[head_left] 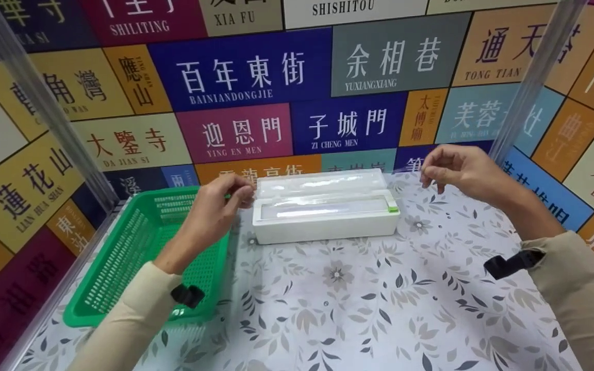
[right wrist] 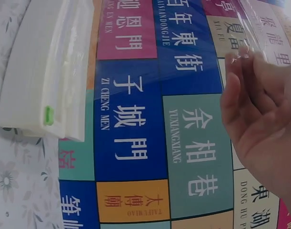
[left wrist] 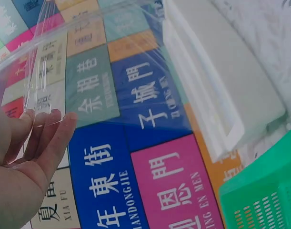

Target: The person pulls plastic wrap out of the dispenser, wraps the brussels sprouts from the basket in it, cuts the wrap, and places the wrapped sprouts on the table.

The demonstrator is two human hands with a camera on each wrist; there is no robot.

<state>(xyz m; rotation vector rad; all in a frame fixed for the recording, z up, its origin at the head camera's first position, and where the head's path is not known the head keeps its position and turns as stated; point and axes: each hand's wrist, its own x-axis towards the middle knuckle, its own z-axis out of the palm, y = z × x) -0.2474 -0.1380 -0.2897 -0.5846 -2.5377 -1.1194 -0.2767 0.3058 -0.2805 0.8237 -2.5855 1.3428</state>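
Observation:
A long white cling film dispenser [head_left: 326,229] lies on the table with its lid [head_left: 323,181] raised; a small green slider [head_left: 393,209] sits at its right end. Transparent cling film [left wrist: 44,40] stretches above the dispenser, faint in the head view. To the left, my left hand [head_left: 217,203] pinches one edge of the film between thumb and fingers. My right hand [head_left: 459,167], raised off the right end, pinches the film's other side, as the right wrist view shows. Where the film leaves the dispenser is hard to make out.
A green perforated plastic basket [head_left: 78,312] stands left of the dispenser, under my left forearm. The table has a white cloth [head_left: 338,309] with grey leaves and flowers. Behind rises a wall [head_left: 240,62] of colored name panels, with clear upright edges [head_left: 539,77] at both sides.

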